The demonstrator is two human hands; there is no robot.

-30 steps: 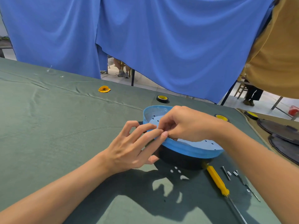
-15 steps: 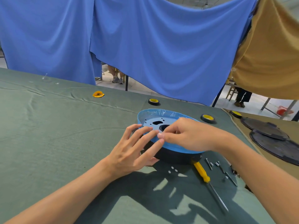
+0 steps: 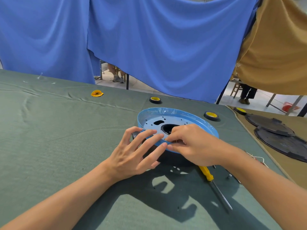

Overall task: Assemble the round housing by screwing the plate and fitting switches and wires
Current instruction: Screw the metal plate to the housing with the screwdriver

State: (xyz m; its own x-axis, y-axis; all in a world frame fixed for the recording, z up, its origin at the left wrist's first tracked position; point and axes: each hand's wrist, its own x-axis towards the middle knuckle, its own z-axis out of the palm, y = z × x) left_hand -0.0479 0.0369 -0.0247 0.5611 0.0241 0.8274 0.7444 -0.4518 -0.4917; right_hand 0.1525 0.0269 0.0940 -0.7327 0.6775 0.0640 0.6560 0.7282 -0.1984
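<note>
**Me:** The round housing (image 3: 177, 128) sits on the green cloth (image 3: 49, 138) straight in front of me, blue rim up, so I can look down onto the pale plate (image 3: 154, 122) inside it and see its holes.

**Visitor:** Why is your left hand spread like that?

**Me:** My left hand (image 3: 132, 155) rests on the near-left side of the housing, fingers fanned over the rim and down the dark wall, thumb tucked low. It isn't gripping anything; I think it is only bracing the housing so it won't slide while the other hand works.

**Visitor:** And the right?

**Me:** My right hand (image 3: 191, 143) comes in from the near-right side of the housing, wrist bent down, fingertips pinched together just over the near rim. They seem closed on something very small, probably a screw, but it is hidden, so I cannot tell what.

**Visitor:** The screwdriver isn't in use?

**Me:** No. The yellow screwdriver (image 3: 207, 174) lies on the cloth just near-right of the housing, tip pointing toward me, within easy reach of my right hand. Small loose hardware (image 3: 230, 175) lies beside it, further right of the housing. The tape rolls (image 3: 211, 115) stand beyond the housing, out of the way.
</note>
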